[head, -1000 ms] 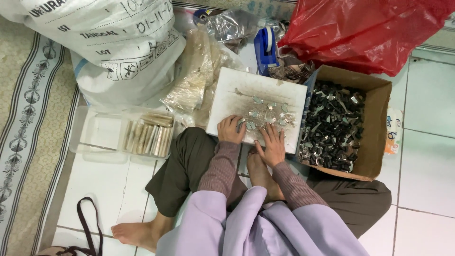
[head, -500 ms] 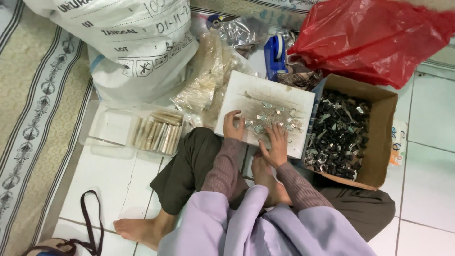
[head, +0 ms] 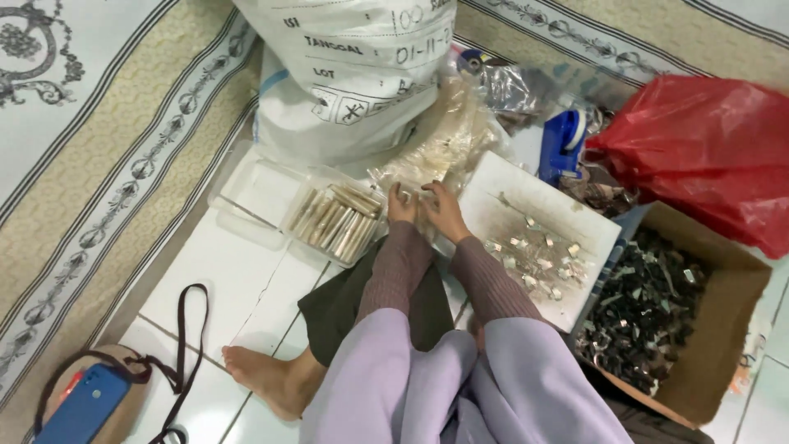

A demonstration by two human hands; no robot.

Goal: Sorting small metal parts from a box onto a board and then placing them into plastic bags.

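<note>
My left hand and my right hand are side by side at the near edge of a clear plastic bag, fingers curled on its crinkled film. What lies inside the fingers is hidden. Just left of them a clear plastic tray holds rows of pale metal bundles. To the right, a white board rests on my lap with several small shiny metal pieces scattered on it.
An open cardboard box of dark metal clips stands at the right, under a red plastic bag. A big white sack and a blue tape dispenser lie beyond. A blue phone, black strap and patterned rug are at the left.
Both hands left the metal pieces on the white board and moved left to the clear plastic bag beside the tray. The view has swung left and closer.
</note>
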